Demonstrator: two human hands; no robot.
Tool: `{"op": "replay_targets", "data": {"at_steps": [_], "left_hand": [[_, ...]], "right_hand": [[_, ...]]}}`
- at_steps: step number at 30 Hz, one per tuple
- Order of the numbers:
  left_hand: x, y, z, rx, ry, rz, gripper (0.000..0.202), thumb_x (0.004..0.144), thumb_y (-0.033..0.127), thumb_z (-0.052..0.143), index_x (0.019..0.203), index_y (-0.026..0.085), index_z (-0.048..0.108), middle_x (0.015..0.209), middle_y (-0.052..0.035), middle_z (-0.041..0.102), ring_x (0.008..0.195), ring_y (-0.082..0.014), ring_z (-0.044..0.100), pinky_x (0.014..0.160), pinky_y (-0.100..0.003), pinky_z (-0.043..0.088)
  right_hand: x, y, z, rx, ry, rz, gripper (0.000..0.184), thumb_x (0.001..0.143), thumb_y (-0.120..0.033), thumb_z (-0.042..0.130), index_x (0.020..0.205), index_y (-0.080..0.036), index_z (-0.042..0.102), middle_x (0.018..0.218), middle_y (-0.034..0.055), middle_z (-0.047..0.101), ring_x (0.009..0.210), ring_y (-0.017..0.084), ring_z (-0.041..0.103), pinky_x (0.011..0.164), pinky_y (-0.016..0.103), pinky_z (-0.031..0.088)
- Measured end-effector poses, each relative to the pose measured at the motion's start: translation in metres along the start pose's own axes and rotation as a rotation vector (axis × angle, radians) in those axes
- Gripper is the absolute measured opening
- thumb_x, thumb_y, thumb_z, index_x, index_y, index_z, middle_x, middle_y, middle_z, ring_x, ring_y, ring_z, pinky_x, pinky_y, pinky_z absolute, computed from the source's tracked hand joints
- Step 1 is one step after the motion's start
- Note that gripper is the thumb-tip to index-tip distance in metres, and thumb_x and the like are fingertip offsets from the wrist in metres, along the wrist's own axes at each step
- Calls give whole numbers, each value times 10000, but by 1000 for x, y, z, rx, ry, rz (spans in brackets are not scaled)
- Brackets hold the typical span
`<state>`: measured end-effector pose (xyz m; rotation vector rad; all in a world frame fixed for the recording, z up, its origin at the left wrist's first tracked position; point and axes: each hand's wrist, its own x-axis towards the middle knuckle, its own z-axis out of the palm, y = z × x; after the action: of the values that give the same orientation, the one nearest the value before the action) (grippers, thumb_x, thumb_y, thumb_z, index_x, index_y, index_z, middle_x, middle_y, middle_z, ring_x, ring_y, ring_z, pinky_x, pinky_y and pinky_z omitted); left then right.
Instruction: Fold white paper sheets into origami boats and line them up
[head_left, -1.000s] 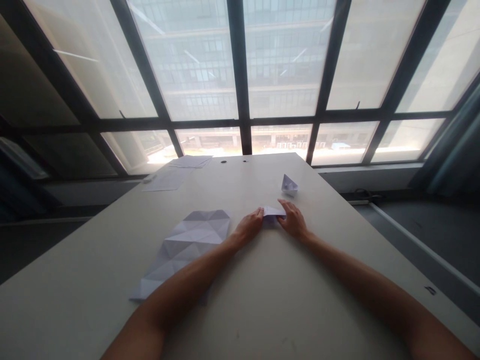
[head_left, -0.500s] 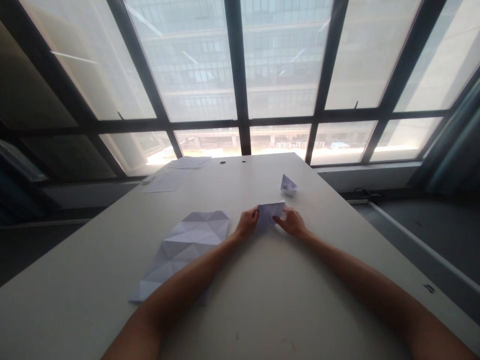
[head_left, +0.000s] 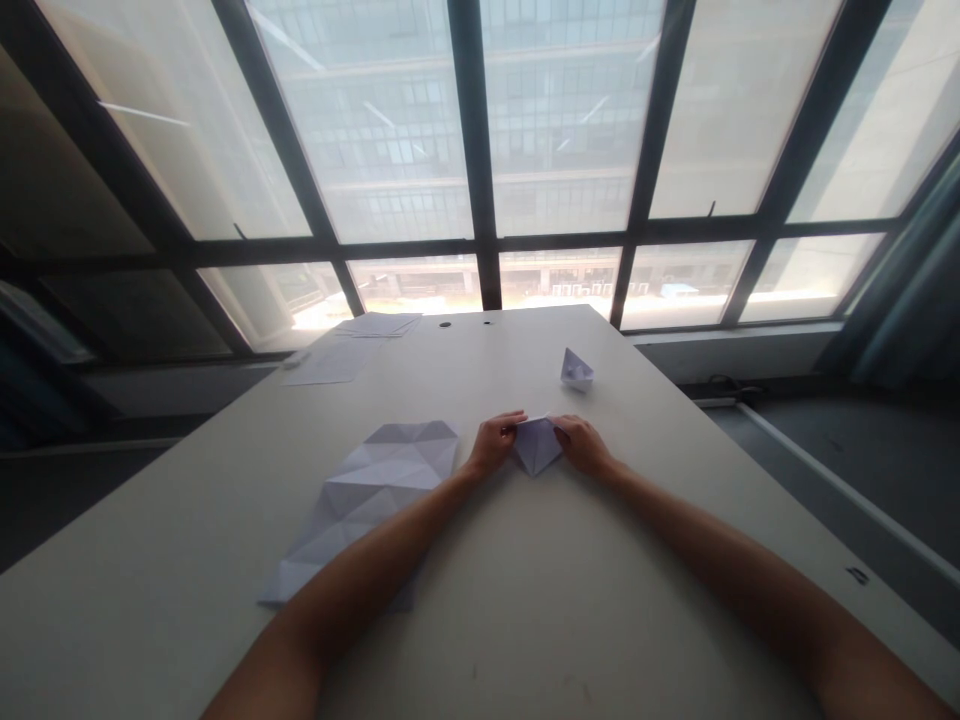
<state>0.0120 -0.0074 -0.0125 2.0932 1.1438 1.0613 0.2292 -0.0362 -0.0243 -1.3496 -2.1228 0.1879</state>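
Both my hands hold a small folded white paper [head_left: 537, 446] just above the pale table [head_left: 525, 600], near its middle. My left hand [head_left: 495, 443] pinches the paper's left upper corner and my right hand [head_left: 583, 446] pinches its right upper corner. The paper hangs between them as a triangle with its point toward me. A finished paper boat [head_left: 576, 371] stands on the table beyond my right hand. A large creased sheet [head_left: 371, 495] lies flat to the left of my left forearm.
Loose flat sheets [head_left: 352, 345] lie at the table's far left corner, near two small dark holes [head_left: 445, 324] in the tabletop. Tall windows with dark frames rise behind the table. The table's right edge drops to a dark floor.
The folded paper lay flat under my fingers, was lifted and turned, and now hangs as a downward-pointing triangle. My hands have drawn slightly closer to its top corners.
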Motion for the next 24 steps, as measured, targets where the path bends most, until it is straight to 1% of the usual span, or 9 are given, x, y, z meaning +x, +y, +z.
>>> {"op": "replay_targets", "data": {"at_steps": [2, 5, 9, 11, 15, 17, 20, 22, 24], "left_hand": [[-1, -1, -1, 6, -1, 3, 374, 899, 216, 497, 1171, 130, 738, 1294, -120, 668, 1228, -283, 624, 1096, -501, 455], [-4, -2, -3, 63, -52, 27, 398, 893, 184, 476, 1198, 160, 730, 1323, -84, 654, 1256, -262, 604, 1116, -480, 436], [-7, 1, -5, 127, -188, 178, 444, 904, 146, 448, 1271, 191, 694, 1378, -41, 623, 1305, -240, 561, 1153, -439, 401], [-8, 3, -6, 163, -237, 216, 473, 898, 137, 464, 1323, 214, 658, 1418, -23, 591, 1340, -235, 526, 1171, -432, 379], [-9, 6, -6, 192, -299, 296, 446, 939, 164, 461, 1347, 211, 636, 1447, -31, 564, 1342, -218, 524, 1167, -408, 388], [-10, 6, -6, 200, -295, 356, 422, 971, 169, 436, 1335, 209, 644, 1431, -42, 581, 1317, -208, 549, 1147, -393, 412], [-9, 4, -7, 242, -246, 428, 411, 988, 165, 447, 1349, 230, 632, 1392, -55, 615, 1275, -213, 586, 1107, -393, 455], [-8, 0, -7, 291, -204, 453, 429, 971, 135, 486, 1364, 244, 619, 1369, -65, 632, 1245, -224, 608, 1076, -401, 483], [-7, -5, -6, 345, -179, 460, 461, 944, 97, 523, 1364, 261, 618, 1358, -65, 640, 1224, -229, 621, 1055, -404, 498]], "right_hand": [[0, 2, 0, 39, 19, -5, 374, 947, -156, 429, 1213, -203, 688, 1203, 94, 713, 1103, 239, 634, 987, 358, 464], [-1, 4, 1, 87, 29, -38, 389, 959, -176, 409, 1231, -186, 686, 1255, 105, 690, 1168, 244, 606, 1030, 378, 451], [-2, 5, 1, 84, -22, -71, 462, 941, -136, 384, 1317, -205, 644, 1345, 88, 643, 1250, 252, 554, 1084, 428, 419], [-2, 5, 2, 65, -42, -101, 510, 919, -99, 377, 1356, -211, 615, 1363, 84, 629, 1269, 246, 537, 1097, 428, 409], [-3, 8, 4, 48, -47, -151, 572, 865, -46, 412, 1385, -205, 591, 1388, 101, 604, 1299, 244, 511, 1112, 426, 395], [-3, 9, 4, 87, -45, -180, 545, 852, -74, 497, 1370, -206, 602, 1385, 110, 602, 1301, 260, 509, 1113, 438, 397], [-3, 10, 0, 233, -33, -244, 455, 876, -203, 630, 1331, -230, 631, 1340, 112, 629, 1262, 275, 540, 1086, 454, 424], [-3, 10, -4, 339, -34, -276, 386, 912, -305, 650, 1293, -246, 658, 1297, 113, 652, 1226, 275, 566, 1059, 457, 446], [-2, 10, -7, 418, -54, -289, 335, 949, -368, 618, 1260, -259, 681, 1259, 108, 670, 1198, 271, 585, 1039, 454, 458]]}}
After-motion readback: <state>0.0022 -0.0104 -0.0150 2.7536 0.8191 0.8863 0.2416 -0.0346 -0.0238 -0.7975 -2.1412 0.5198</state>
